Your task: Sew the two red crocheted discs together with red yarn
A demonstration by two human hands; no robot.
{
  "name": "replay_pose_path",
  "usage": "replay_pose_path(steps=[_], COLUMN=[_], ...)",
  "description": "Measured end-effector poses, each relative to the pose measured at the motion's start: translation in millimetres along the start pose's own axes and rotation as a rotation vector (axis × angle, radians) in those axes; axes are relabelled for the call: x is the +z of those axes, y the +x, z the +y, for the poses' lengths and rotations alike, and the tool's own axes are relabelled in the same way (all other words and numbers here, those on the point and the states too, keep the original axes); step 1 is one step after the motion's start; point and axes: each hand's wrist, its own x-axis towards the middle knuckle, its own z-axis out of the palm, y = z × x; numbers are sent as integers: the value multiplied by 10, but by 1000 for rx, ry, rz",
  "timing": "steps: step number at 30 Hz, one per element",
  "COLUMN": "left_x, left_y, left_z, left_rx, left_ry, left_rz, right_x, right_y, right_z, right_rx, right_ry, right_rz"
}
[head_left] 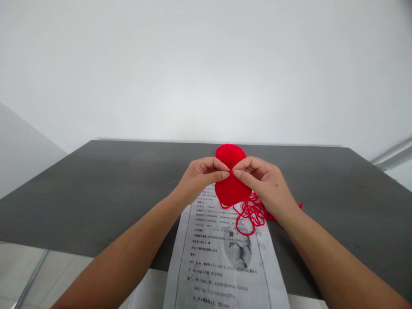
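Forearms point(124, 249) flank printed sheet point(202, 244); over its far end, left hand point(201, 178) and right hand point(267, 180), equally near, pinch tight at waist of red piece point(230, 189), long axis in line with sheet.

I hold a matt, woolly red piece point(230, 189) | over table point(96, 184): matt loose yarn point(252, 211), matt printed paper point(206, 244) | table: smooth, matt | behind table: smooth wall point(206, 77)

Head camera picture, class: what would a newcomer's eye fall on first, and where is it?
The bright red piece near the middle, pinched between the fingertips of the left hand and right hand. Next, the tangled red yarn just below it, looping partly over the printed paper, which runs down to the picture's bottom edge.
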Motion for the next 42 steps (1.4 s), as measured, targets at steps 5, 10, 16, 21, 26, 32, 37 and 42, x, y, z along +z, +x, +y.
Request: replay_pose_path(steps=[5, 10, 16, 21, 26, 32, 37, 42], left_x=[7, 8, 4, 18, 21, 28, 44, 65], left_y=[-5, -4, -1, 0, 3, -11, -20, -24], left_z=[11, 13, 13, 8, 3, 22, 32, 39], left_rx=[4, 10, 123, 128, 83, -22, -71, -92], left_ry=[35, 66, 105, 112, 59, -50, -136, -175], left_rz=[-7, -14, -5, -26, -13, -7, -17, -5], right_x=[0, 3, 11, 20, 22, 20, 20, 22], right_y=[6, 17, 4, 11, 8, 4, 2, 0], right_z=[9, 24, 41, 50, 43, 23, 33, 31], right_rx=[-15, -57, -55, -55, -32, -11, -22, -46], right_ry=[-20, -38, -40, -35, -10, 17, 31, 40], right_rz=[2, 13, 12, 1, -4, -9, -23, -23])
